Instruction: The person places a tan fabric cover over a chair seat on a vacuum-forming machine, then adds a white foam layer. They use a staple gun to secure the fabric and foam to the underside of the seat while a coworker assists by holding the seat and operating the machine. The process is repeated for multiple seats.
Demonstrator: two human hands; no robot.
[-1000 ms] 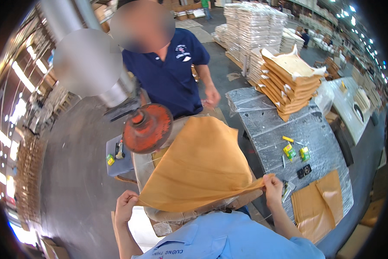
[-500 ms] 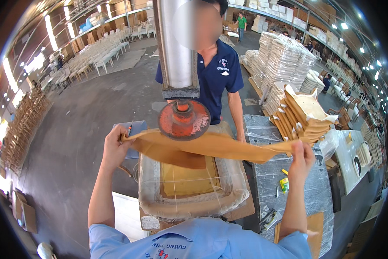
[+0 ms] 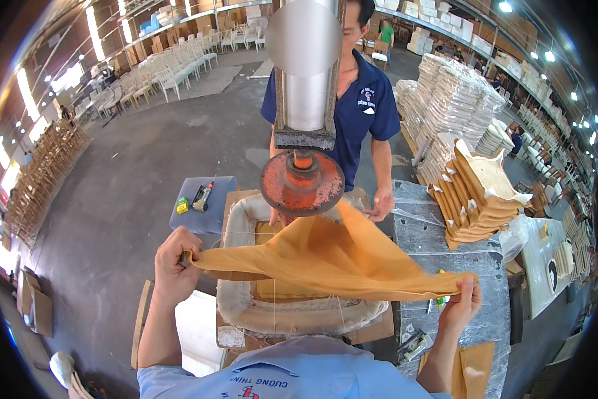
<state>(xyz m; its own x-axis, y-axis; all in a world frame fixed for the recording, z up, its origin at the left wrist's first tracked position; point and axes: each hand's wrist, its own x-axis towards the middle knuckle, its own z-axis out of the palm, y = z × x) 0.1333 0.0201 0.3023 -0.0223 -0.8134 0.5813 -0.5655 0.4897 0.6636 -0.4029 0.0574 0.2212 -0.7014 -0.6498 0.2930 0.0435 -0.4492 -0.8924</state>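
Stretched between my hands is a mustard-coloured sheet of upholstery fabric, sagging above a padded frame. Its left corner is pinched in my left hand, and my right hand grips the right corner. A far part of the sheet rises to a peak near the co-worker. Directly over the frame hangs a round red press plate on a metal cylinder. Beneath the fabric, a yellow panel inside the frame is partly hidden. Thin strings cross the frame's opening.
A co-worker in a dark blue shirt stands opposite, hands near the frame. At right, a plastic-covered table bears stacked mustard seat covers and a staple gun. A blue-grey padded stool at left carries another tool.
The fabric has come down and nearer to me, spreading wider, with its far side peaking. Both my hands are lower. The co-worker's hands now show beside the press plate.
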